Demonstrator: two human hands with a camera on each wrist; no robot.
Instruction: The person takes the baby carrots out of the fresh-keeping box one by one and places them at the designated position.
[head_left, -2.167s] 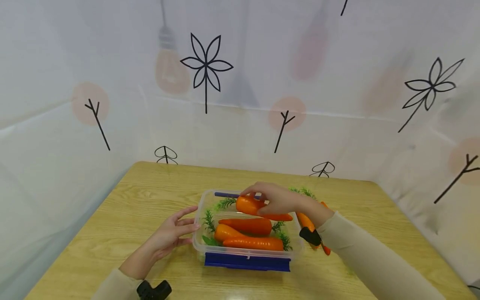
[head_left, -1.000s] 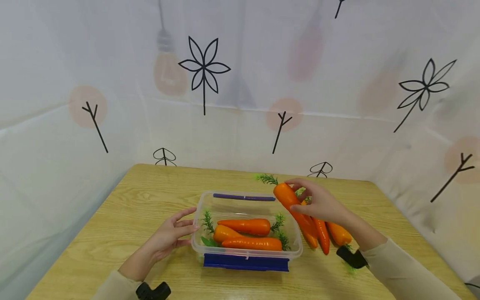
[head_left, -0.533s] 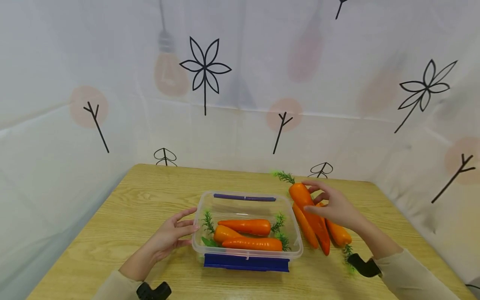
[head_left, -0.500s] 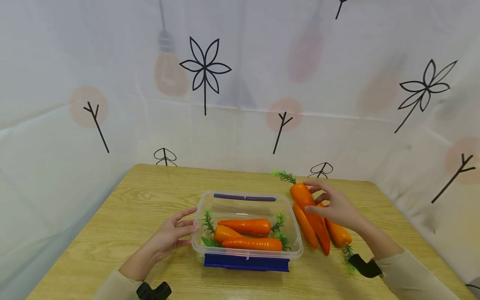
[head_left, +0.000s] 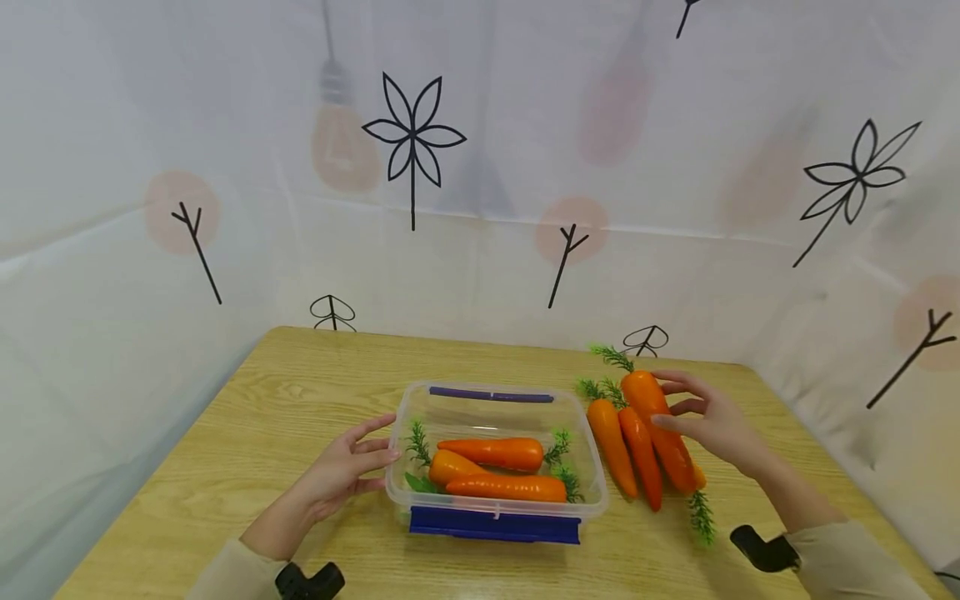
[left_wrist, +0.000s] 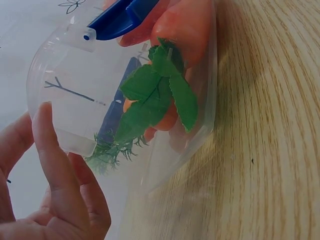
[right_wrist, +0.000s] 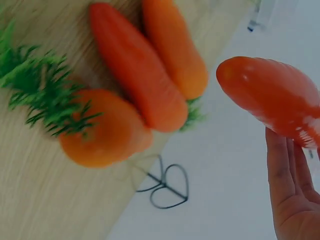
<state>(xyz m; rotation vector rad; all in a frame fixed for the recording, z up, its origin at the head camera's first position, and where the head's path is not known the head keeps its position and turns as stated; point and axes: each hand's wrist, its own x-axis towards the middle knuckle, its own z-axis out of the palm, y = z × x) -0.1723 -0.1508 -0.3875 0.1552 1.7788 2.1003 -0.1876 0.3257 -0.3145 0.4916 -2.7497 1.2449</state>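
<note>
My right hand [head_left: 708, 425] holds an orange carrot [head_left: 651, 408] with green fronds between thumb and fingers, tilted over the carrots at the right. In the right wrist view the tip of the held carrot [right_wrist: 270, 95] points away from my fingers. Two carrots, one light orange [head_left: 611, 442] and one redder [head_left: 640, 454], lie side by side below it; another [right_wrist: 107, 130] is mostly hidden behind it in the head view. My left hand [head_left: 337, 471] touches the left rim of a clear plastic box [head_left: 596, 500], its fingers fairly straight.
Inside the open box lie three carrots, including a red-orange one [head_left: 495, 452], with green fronds and a green leaf [left_wrist: 147, 97]. A blue latch flap [head_left: 495, 527] hangs on the box's near side. The wooden table [head_left: 300, 375] meets a patterned white curtain [head_left: 480, 275].
My right hand has lifted the carrot out of the box's back part and carried it right, over the carrots beside the box. The left hand has stayed at the rim.
</note>
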